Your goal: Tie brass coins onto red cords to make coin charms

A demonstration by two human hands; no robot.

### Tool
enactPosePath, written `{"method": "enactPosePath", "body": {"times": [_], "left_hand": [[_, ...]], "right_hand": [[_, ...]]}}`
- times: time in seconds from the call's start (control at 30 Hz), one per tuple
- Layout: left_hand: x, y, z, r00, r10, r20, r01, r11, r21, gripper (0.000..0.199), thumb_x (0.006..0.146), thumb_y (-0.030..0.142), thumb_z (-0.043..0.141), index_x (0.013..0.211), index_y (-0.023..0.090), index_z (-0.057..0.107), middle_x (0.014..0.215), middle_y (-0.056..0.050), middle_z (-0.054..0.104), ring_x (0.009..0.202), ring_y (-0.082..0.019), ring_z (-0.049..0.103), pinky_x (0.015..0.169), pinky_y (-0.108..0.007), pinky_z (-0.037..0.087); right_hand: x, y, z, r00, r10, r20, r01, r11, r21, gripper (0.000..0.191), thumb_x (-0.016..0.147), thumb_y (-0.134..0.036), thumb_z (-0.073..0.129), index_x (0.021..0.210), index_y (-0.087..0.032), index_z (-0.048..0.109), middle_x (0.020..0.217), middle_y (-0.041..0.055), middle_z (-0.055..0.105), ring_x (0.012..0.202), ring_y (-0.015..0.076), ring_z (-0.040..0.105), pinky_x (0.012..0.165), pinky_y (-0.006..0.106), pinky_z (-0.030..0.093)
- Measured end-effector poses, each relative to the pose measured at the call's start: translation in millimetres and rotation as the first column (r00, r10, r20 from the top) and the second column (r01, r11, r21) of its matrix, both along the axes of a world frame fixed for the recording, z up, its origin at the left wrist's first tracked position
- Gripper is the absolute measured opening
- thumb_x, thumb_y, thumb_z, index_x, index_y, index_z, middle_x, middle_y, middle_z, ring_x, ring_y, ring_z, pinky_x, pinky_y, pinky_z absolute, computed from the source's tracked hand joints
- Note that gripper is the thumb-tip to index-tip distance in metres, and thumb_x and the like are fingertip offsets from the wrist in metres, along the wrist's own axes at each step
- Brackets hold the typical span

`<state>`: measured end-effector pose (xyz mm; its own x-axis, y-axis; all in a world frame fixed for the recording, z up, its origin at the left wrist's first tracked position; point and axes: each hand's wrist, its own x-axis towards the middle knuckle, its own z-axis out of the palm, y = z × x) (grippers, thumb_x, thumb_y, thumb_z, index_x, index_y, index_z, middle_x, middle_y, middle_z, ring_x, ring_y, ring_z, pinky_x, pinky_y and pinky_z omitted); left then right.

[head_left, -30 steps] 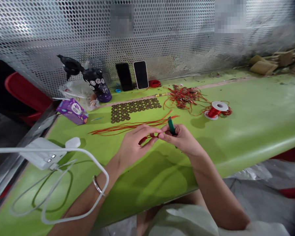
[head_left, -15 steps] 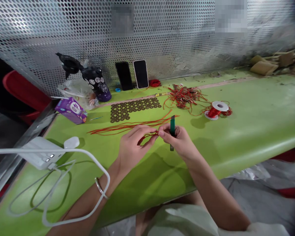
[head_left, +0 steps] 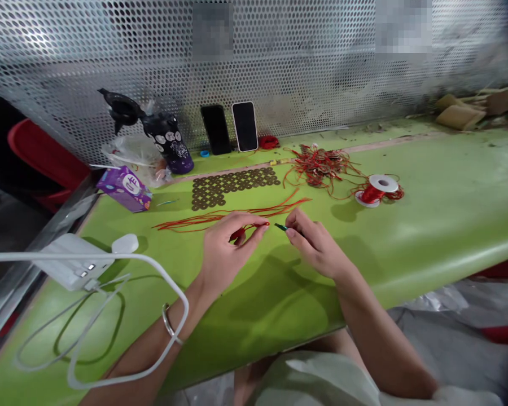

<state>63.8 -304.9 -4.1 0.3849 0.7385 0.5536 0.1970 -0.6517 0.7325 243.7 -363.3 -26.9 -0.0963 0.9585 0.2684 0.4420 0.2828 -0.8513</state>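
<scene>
My left hand (head_left: 224, 251) pinches a short red cord (head_left: 248, 228) between thumb and fingers, its tip pointing right. My right hand (head_left: 317, 245) is closed around a slim green tool (head_left: 281, 227), of which only the tip shows, aimed at the cord's end a small gap away. Both hands hover just over the green table (head_left: 427, 220). Behind them lies a bundle of long red cords (head_left: 232, 215) stretched across the table.
Brown coins lie in rows (head_left: 232, 186), with a tangle of red cords (head_left: 322, 164) and a red thread spool (head_left: 376, 189) to the right. Two phones (head_left: 231, 128) lean on the perforated wall. A white power strip (head_left: 70, 262) and cable, a purple carton (head_left: 125, 189) and a dark bottle (head_left: 167, 144) stand left.
My right hand has turned the green tool from upright to lying nearly flat, tip toward the cord. The hands have moved slightly apart and lower over the table.
</scene>
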Motion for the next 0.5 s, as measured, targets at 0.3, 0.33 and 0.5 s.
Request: {"method": "enactPosePath", "body": {"times": [0.3,0.33,0.5], "left_hand": [[0.4,0.1,-3.3,0.999,-0.041,-0.018,0.040,0.999,-0.036,0.007,0.079,0.014,0.066,0.083,0.018,0.071,0.079,-0.002,0.069,0.052,-0.006,0.048,0.044,-0.018,0.037],[0.5,0.1,-3.5,0.999,-0.043,-0.022,0.042,0.999,-0.033,0.007,0.079,0.014,0.066,0.083,0.018,0.071,0.079,-0.002,0.068,0.052,-0.006,0.048,0.044,-0.018,0.037],[1.5,0.8,-3.9,0.997,-0.055,-0.053,0.055,0.998,-0.009,0.007,0.080,0.015,0.065,0.083,0.019,0.070,0.078,-0.001,0.069,0.053,-0.007,0.049,0.045,-0.018,0.038]], "right_hand": [[-4.3,0.4,1.8,0.970,-0.108,0.219,0.096,0.993,0.064,0.015,0.091,-0.029,0.042,0.079,-0.021,0.037,0.055,-0.0072,0.036,0.046,0.0090,0.033,0.049,0.021,0.025],[-4.5,0.4,1.7,0.964,-0.122,0.238,0.106,0.991,0.079,0.015,0.090,-0.029,0.042,0.078,-0.021,0.037,0.054,-0.0073,0.036,0.045,0.0089,0.033,0.049,0.020,0.025],[-6.0,0.1,-0.7,0.923,-0.195,0.332,0.151,0.976,0.155,0.012,0.087,-0.029,0.043,0.079,-0.020,0.041,0.053,-0.0065,0.040,0.044,0.0092,0.036,0.049,0.021,0.026]]}}
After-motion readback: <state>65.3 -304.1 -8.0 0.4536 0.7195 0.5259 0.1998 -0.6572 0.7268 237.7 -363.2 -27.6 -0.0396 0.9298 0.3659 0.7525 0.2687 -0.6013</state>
